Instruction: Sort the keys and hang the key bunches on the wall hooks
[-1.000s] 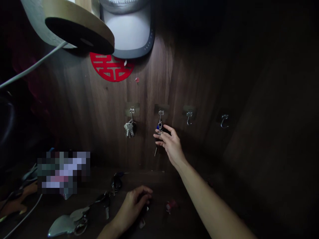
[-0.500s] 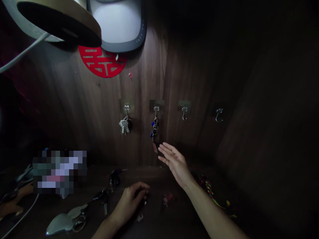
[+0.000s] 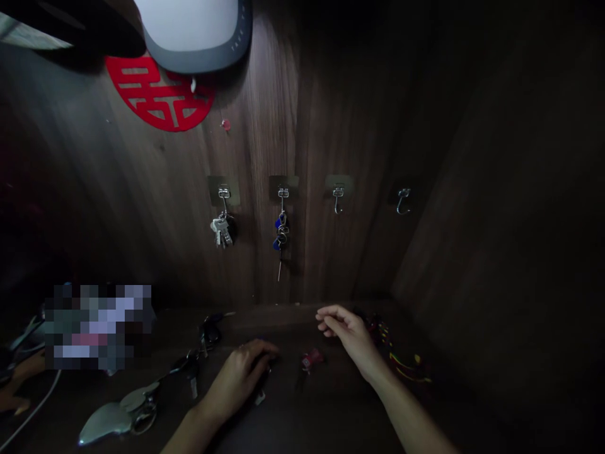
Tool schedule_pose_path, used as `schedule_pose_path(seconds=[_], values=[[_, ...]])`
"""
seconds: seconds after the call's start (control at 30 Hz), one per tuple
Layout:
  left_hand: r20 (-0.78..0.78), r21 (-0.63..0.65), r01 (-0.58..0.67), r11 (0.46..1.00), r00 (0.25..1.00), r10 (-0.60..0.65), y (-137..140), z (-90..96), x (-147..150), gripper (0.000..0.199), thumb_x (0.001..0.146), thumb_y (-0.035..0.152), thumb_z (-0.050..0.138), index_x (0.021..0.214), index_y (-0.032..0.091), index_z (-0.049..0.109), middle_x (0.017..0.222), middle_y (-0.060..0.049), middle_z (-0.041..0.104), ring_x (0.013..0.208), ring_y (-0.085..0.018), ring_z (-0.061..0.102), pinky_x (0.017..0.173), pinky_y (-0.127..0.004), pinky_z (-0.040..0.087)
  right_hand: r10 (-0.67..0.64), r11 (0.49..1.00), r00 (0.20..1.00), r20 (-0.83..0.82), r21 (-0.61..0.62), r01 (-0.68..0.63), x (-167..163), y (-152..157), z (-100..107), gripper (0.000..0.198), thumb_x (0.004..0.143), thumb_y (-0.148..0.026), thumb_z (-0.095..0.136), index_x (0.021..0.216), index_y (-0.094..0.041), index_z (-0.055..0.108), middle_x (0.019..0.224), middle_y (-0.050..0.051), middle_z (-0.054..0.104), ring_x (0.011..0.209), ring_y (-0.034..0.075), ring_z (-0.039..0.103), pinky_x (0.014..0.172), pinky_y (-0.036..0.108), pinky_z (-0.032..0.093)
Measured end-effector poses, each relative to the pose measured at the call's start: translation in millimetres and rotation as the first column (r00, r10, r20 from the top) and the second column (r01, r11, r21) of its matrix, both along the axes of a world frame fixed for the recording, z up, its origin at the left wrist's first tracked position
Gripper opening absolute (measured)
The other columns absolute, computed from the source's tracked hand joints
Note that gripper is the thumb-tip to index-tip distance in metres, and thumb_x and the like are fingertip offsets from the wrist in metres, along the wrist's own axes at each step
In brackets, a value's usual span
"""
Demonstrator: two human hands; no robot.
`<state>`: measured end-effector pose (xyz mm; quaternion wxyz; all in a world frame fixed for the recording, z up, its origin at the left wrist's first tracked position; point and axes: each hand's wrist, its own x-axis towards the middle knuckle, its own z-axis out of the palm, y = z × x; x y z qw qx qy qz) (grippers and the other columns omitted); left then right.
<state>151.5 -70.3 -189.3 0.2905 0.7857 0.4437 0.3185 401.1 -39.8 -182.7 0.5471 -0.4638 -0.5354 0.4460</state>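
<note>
Far left: a shiny silver pendant (image 3: 106,424) with its ring lies on the dark shelf (image 3: 350,416), flat, so it needs nothing to hold it. Behind it, two dark car keys (image 3: 191,369) (image 3: 209,330) lie one further back than the other, blades sticking out sideways and forward.

On the wall (image 3: 312,252) above: a red paper cut-out (image 3: 163,104), partly covered by a cap (image 3: 193,38). Below those, the first hook (image 3: 224,193) carries a bunch of silver keys (image 3: 222,232), fanned out, gravity doing the work.

Left hand (image 3: 242,373) is low over the shelf, fingers curled down, thumb tucked near the index. A key (image 3: 259,397) pokes out beneath it; can't tell if the fingers are clamped on it or just covering it. Looks like a resting pose.

Second hook (image 3: 283,192): keys with blue tags (image 3: 282,232), hung through a clip, so the string drops straight, a thin piece lowest. Neither hand touches it.

A red tag (image 3: 312,359) with a dark key lies on the shelf between the hands. Third hook (image 3: 338,192) sits above, to its right.

Right hand (image 3: 347,329): fingers loosely bent, close together, not clamped on anything visible; appears raised over the shelf, nearest the red tag.

Then the fourth hook (image 3: 404,193), and a braided cord (image 3: 401,364) below.
</note>
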Motion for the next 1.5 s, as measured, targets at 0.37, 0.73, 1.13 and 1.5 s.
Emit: schedule_pose_path(seconds=[0.37, 0.73, 1.13, 1.5], values=[[-0.044, 0.017, 0.016, 1.0, 0.999, -0.015, 1.5, -5.3, -2.8, 0.023, 0.09, 0.021, 0.044, 0.099, 0.025, 0.065, 0.099, 0.0, 0.071, 0.093, -0.015, 0.065, 0.085, -0.023, 0.048, 0.327, 0.895, 0.61, 0.721, -0.03, -0.445, -7.1, -22.1, 7.8, 0.023, 0.071, -0.012, 0.064, 0.09, -0.024, 0.069, 0.093, 0.0, 0.064, 0.088, 0.017, 0.058, 0.08, 0.03, 0.043], [-0.049, 0.022, 0.029, 0.999, 0.998, -0.027, 1.6, -5.7, -2.5, 0.023, 0.09, 0.02, 0.045, 0.101, 0.026, 0.064, 0.101, 0.001, 0.071, 0.094, -0.015, 0.065, 0.087, -0.023, 0.048, 0.244, 0.928, 0.634, 0.734, 0.014, -0.373, -12.8, -20.8, 7.3, 0.011, 0.078, -0.014, 0.058, 0.075, -0.022, 0.063, 0.083, -0.001, 0.062, 0.084, 0.015, 0.056, 0.076, 0.025, 0.04], [0.046, -0.037, 0.064, 0.997, 0.997, -0.062, -9.1, 5.6, 5.6, 0.022, 0.092, 0.031, 0.045, 0.105, 0.026, 0.063, 0.102, -0.001, 0.069, 0.096, -0.016, 0.063, 0.087, -0.024, 0.046, 0.299, 0.945, 0.876, 0.378, 0.013, -0.328, -46.8, -30.8, 8.1, 0.015, 0.081, -0.031, 0.056, 0.078, -0.017, 0.062, 0.066, -0.003, 0.057, 0.063, 0.011, 0.051, 0.057, 0.021, 0.037], [0.121, 0.008, 0.003, 1.0, 0.993, -0.004, -8.3, 1.9, 9.3, 0.016, 0.089, 0.031, 0.05, 0.086, 0.021, 0.063, 0.085, -0.002, 0.068, 0.081, -0.016, 0.063, 0.078, -0.024, 0.047, 0.205, 0.965, 0.922, 0.33, 0.09, -0.247, -58.0, -30.7, 3.0, 0.014, 0.081, -0.032, 0.054, 0.078, -0.019, 0.059, 0.069, -0.001, 0.06, 0.062, 0.013, 0.054, 0.058, 0.023, 0.041]])
